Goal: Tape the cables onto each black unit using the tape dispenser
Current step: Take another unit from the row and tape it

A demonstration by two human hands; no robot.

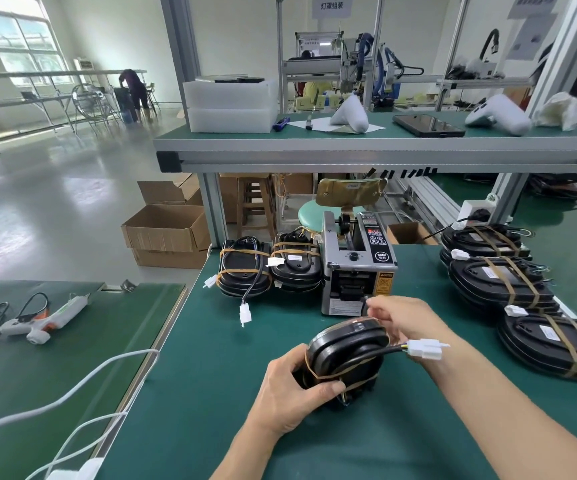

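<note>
One black unit is in my hands, tilted on edge above the green tabletop, near its front. My left hand grips the unit's lower left side, thumb curled over the edge across a brown tape band. My right hand is at the unit's top right, fingers curled and pinching at the upper rim; what exactly they pinch I cannot tell. A black cable runs across the unit's face and ends in a white connector sticking out to the right, in front of my right wrist. The tape dispenser stands upright just behind the unit, its outlet facing me, close to my right fingertips. Two taped units sit side by side left of the dispenser, touching it. Three more taped units lie in a row along the right edge. A white glue gun lies on the separate tabletop to the left.
</note>
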